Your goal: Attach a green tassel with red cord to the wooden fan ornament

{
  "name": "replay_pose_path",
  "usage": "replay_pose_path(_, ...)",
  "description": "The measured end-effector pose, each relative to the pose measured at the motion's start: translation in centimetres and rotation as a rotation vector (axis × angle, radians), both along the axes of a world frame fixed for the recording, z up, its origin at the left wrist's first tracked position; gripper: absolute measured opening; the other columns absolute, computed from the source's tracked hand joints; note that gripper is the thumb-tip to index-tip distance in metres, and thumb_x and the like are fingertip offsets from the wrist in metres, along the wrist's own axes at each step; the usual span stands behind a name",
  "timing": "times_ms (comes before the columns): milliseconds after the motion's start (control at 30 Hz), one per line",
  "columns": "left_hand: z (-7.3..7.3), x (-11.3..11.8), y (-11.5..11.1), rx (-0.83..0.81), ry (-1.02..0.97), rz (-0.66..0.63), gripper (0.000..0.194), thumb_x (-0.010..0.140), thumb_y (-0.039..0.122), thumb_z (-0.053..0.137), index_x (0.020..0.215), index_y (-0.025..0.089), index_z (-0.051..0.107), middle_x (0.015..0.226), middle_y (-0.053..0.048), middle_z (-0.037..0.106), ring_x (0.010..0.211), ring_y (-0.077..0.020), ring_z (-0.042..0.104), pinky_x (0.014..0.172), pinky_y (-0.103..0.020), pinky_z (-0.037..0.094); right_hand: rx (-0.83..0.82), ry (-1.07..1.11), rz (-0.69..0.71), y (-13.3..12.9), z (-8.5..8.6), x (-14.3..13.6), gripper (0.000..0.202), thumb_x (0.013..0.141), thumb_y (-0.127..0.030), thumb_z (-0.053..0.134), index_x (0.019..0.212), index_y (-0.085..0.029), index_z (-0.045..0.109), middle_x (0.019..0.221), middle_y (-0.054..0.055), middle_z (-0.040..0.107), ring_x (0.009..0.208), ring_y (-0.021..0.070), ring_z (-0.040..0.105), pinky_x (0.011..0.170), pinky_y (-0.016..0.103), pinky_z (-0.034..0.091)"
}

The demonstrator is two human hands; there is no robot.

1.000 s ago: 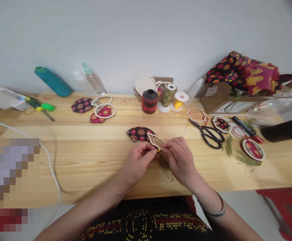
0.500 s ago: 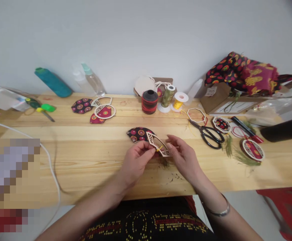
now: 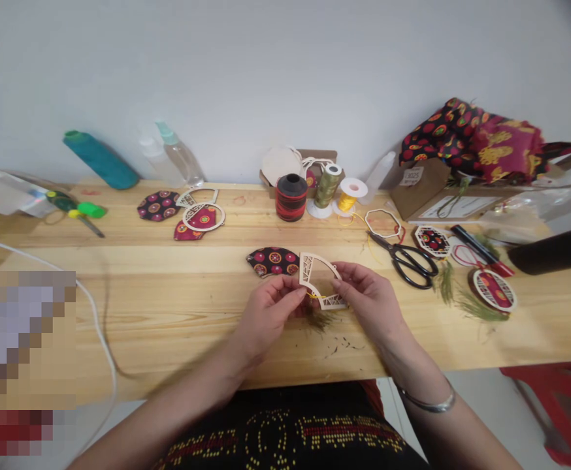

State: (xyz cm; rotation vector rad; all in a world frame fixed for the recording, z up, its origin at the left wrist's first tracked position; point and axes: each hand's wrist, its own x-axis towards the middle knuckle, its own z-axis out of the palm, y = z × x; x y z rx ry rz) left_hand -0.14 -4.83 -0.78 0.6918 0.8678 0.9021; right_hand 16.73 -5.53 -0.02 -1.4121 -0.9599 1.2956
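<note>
across the wooden table (image 3: 168, 326), take the black-handled scissors (image 3: 394, 247) as landmark; left of the scissors and nearer the person, the right hand (image 3: 371, 300) has its thumb on the front of the fan-shaped frame (image 3: 307, 269), fingers behind its outer curve, while the left hand (image 3: 270, 310) is closed in a tight thumb-and-forefinger pinch at the inner curve, though whether it nips the yellow thread (image 3: 317, 297) too cannot be told; handling the frame well probably calls for a light right-hand hold on the solid rim rather than the fretwork, with the left pinch firm so the thread does not slip; well left of the scissors lies the padded cloth piece (image 3: 273, 261), dark, soft-looking and curved, printed with red and orange rounds; the frame, left of the scissors, looks like thin, stiff, pale wood with angular cut-outs at both ends; nearer the person than the scissors, the olive tassel (image 3: 319, 320) is a loose brush of fine strands, and the dark clippings (image 3: 339, 347) are mere short flecks
</note>
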Motion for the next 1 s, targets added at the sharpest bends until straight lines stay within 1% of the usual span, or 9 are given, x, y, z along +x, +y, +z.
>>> replay_pose_path(133,0.43,0.05,0.12,-0.058,-0.098,0.0,0.022,0.077,0.024,0.065,0.097,0.015,0.062,0.086,-0.005,0.07,0.07,-0.0149,0.065,0.071,-0.032,0.051,0.016,-0.035,-0.024,0.15,0.01,0.1,0.03,0.068,-0.029,0.068,0.094,-0.016,0.065,0.086,0.006,0.071,0.073,0.015,0.064,0.066,0.029,0.052)
replay_pose_path(200,0.47,0.03,0.14,-0.034,-0.109,-0.037,0.022,0.078,0.027,0.064,0.096,0.014,0.065,0.086,-0.006,0.07,0.071,-0.0145,0.064,0.072,-0.031,0.05,0.015,-0.051,-0.033,0.16,-0.02,0.08,0.03,0.068,-0.03,0.069,0.095,-0.016,0.065,0.085,0.006,0.07,0.07,0.0147,0.063,0.063,0.028,0.051)
replay_pose_path(267,0.39,-0.02,0.09,0.01,-0.053,-0.076,0.021,0.076,0.026,0.068,0.093,0.015,0.067,0.081,-0.004,0.07,0.07,-0.0129,0.063,0.072,-0.029,0.049,0.01,-0.066,-0.037,0.15,-0.07,0.04,0.032,0.068,-0.03,0.068,0.096,-0.015,0.065,0.083,0.006,0.069,0.069,0.0145,0.062,0.061,0.028,0.05)
replay_pose_path(367,0.18,-0.11,0.02,0.07,0.107,-0.116,0.022,0.071,0.022,0.071,0.093,0.017,0.068,0.072,0.0,0.068,0.067,-0.0118,0.061,0.073,-0.029,0.049,0.022,-0.092,-0.035,0.13,-0.17,0.01,0.033,0.068,-0.029,0.067,0.097,-0.014,0.064,0.082,0.006,0.068,0.069,0.0143,0.061,0.061,0.028,0.05)
replay_pose_path(467,0.06,-0.22,0.03,0.109,0.227,-0.144,0.017,0.073,0.023,0.069,0.089,0.018,0.069,0.067,0.0,0.067,0.064,-0.0122,0.061,0.071,-0.03,0.049,0.041,-0.122,-0.024,0.13,-0.27,0.08,0.033,0.07,-0.029,0.066,0.098,-0.014,0.064,0.082,0.006,0.068,0.07,0.0142,0.061,0.062,0.029,0.05)
replay_pose_path(600,0.1,-0.33,0.14,0.163,0.323,-0.179,0.014,0.076,0.026,0.066,0.086,0.018,0.071,0.066,0.0,0.067,0.063,-0.013,0.06,0.068,-0.029,0.048,0.053,-0.131,-0.022,0.13,-0.29,0.2,0.032,0.07,-0.03,0.067,0.098,-0.015,0.064,0.081,0.006,0.067,0.067,0.0136,0.06,0.059,0.028,0.05)
replay_pose_path(767,0.12,-0.33,0.18,0.197,0.374,-0.177,0.011,0.076,0.027,0.065,0.08,0.018,0.072,0.062,-0.001,0.067,0.059,-0.0132,0.058,0.065,-0.029,0.047,0.07,-0.137,-0.025,0.04,-0.16,0.24,0.032,0.071,-0.031,0.067,0.098,-0.015,0.064,0.08,0.005,0.067,0.066,0.013,0.059,0.058,0.027,0.049)
replay_pose_path(867,0.1,-0.28,0.11,0.167,0.374,-0.166,0.012,0.077,0.028,0.065,0.076,0.018,0.071,0.059,-0.001,0.067,0.056,-0.0134,0.058,0.061,-0.029,0.047,0.09,-0.154,-0.008,-0.07,0.03,0.24,0.032,0.072,-0.032,0.066,0.1,-0.016,0.064,0.082,0.006,0.067,0.067,0.0134,0.06,0.058,0.027,0.049)
replay_pose_path(1000,0.21,-0.25,0.05,0.117,0.354,-0.157,0.013,0.076,0.029,0.066,0.073,0.017,0.071,0.061,-0.002,0.067,0.054,-0.0123,0.059,0.059,-0.028,0.047,0.095,-0.131,-0.029,-0.22,0.49,0.15,0.033,0.071,-0.033,0.069,0.099,-0.016,0.064,0.081,0.005,0.067,0.068,0.0133,0.061,0.06,0.027,0.051)
